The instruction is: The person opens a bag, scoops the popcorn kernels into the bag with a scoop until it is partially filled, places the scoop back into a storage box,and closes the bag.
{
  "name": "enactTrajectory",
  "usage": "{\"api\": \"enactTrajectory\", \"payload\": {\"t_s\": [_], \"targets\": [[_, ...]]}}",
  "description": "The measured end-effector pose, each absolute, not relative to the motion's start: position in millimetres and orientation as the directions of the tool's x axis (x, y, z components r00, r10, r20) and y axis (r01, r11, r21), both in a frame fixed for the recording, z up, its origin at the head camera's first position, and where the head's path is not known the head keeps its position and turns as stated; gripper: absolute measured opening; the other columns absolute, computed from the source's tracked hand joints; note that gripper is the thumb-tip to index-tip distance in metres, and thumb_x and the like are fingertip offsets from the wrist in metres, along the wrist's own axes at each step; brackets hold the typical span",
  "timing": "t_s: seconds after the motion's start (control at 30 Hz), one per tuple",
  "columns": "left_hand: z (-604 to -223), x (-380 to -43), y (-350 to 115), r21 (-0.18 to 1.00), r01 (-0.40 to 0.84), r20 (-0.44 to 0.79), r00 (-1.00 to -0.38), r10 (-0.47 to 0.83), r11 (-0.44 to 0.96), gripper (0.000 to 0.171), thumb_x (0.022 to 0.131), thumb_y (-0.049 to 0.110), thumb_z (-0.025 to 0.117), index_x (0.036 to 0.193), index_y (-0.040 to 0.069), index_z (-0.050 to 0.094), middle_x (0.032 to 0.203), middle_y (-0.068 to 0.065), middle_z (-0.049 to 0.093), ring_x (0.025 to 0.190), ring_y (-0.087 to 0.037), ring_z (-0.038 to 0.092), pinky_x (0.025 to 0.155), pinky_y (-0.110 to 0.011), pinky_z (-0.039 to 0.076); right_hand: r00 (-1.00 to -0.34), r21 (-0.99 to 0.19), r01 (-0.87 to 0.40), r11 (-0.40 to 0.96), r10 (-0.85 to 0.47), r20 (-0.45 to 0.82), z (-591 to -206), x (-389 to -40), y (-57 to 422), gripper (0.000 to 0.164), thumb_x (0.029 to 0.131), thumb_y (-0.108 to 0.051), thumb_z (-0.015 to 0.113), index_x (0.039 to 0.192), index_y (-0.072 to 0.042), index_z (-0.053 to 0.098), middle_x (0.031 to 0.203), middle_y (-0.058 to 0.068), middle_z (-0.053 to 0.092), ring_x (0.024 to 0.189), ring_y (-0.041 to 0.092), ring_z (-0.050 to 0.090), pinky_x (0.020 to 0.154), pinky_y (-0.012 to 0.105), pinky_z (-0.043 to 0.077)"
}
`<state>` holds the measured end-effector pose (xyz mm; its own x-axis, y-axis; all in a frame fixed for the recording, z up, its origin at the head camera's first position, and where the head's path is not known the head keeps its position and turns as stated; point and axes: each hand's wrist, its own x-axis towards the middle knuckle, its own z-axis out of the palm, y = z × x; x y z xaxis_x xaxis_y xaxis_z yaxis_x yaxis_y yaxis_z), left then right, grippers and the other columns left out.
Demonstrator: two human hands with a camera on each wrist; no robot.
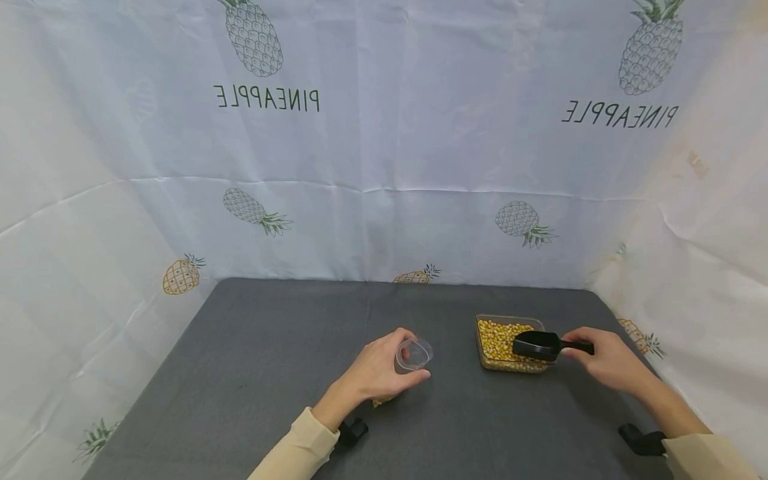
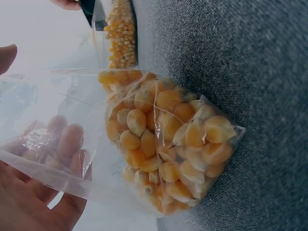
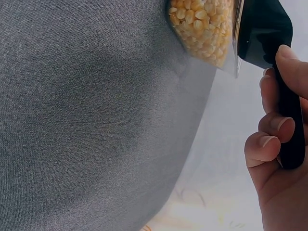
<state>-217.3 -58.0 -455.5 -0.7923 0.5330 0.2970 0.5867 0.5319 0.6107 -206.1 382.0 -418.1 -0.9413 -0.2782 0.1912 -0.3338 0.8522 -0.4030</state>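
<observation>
My left hand (image 1: 384, 367) holds a clear plastic bag (image 1: 415, 353) near its mouth, which gapes upward. In the left wrist view, the bottom of the bag is filled with yellow corn kernels (image 2: 163, 144) and sits at the grey cloth. The fingers (image 2: 72, 139) show through the thin plastic. At the right, a black scoop (image 1: 537, 346) is gripped by its handle in my right hand (image 1: 606, 357). Its bowl lies over the right part of a clear rectangular container (image 1: 510, 366) of corn kernels. In the right wrist view, thumb and fingers wrap the scoop handle (image 3: 291, 120).
A dark grey tabletop (image 1: 270, 373) lies under everything, the container standing toward its right side. White pineapple-print curtains (image 1: 360, 147) hang behind and along both sides. Black straps (image 1: 642, 441) sit at the wrists.
</observation>
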Motion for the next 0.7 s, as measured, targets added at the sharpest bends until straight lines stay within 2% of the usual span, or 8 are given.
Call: {"api": "enactTrajectory", "payload": {"t_s": [0.17, 0.4, 0.57, 0.7], "targets": [[-455.4, -217.1, -57.8, 0.611, 0.586, 0.295, -0.792, 0.534, 0.532, 0.056, 0.091, 0.053, 0.071, 0.131, 0.015, 0.057, 0.095, 0.008, 0.058, 0.063, -0.001, 0.048, 0.060, -0.023, 0.043, -0.945, -0.421, -0.323, 0.848, -0.269, 0.184, -417.7, -206.1, 381.6, 0.024, 0.096, -0.017, 0.072, 0.113, 0.001, 0.071, 0.108, 0.016, 0.070, 0.100, 0.044, 0.065, 0.078, 0.055, 0.052], [-455.2, -216.6, -58.1, 0.611, 0.588, 0.296, -0.791, 0.536, 0.530, 0.056, 0.091, 0.053, 0.070, 0.131, 0.015, 0.057, 0.094, 0.009, 0.058, 0.063, -0.001, 0.047, 0.060, -0.023, 0.042, -0.954, -0.448, -0.298, 0.843, -0.253, 0.159, -419.7, -206.4, 383.3, 0.027, 0.096, -0.023, 0.072, 0.115, -0.003, 0.073, 0.111, 0.016, 0.071, 0.099, 0.040, 0.066, 0.076, 0.051, 0.053], [-455.1, -216.4, -58.0, 0.610, 0.593, 0.303, -0.788, 0.537, 0.525, 0.056, 0.091, 0.052, 0.071, 0.131, 0.015, 0.057, 0.094, 0.010, 0.057, 0.062, -0.001, 0.047, 0.059, -0.022, 0.042, -0.963, -0.502, -0.268, 0.822, -0.237, 0.126, -420.2, -206.7, 385.3, 0.033, 0.097, -0.026, 0.072, 0.117, -0.001, 0.072, 0.116, 0.022, 0.069, 0.104, 0.046, 0.063, 0.079, 0.055, 0.053], [-455.0, -216.5, -57.9, 0.612, 0.594, 0.305, -0.786, 0.538, 0.522, 0.056, 0.091, 0.051, 0.071, 0.130, 0.014, 0.057, 0.093, 0.010, 0.056, 0.063, -0.001, 0.047, 0.059, -0.022, 0.042, -0.971, -0.541, -0.237, 0.807, -0.214, 0.105, -420.3, -206.7, 386.7, 0.034, 0.096, -0.026, 0.072, 0.119, 0.000, 0.071, 0.117, 0.024, 0.067, 0.106, 0.047, 0.062, 0.077, 0.053, 0.054]]}}
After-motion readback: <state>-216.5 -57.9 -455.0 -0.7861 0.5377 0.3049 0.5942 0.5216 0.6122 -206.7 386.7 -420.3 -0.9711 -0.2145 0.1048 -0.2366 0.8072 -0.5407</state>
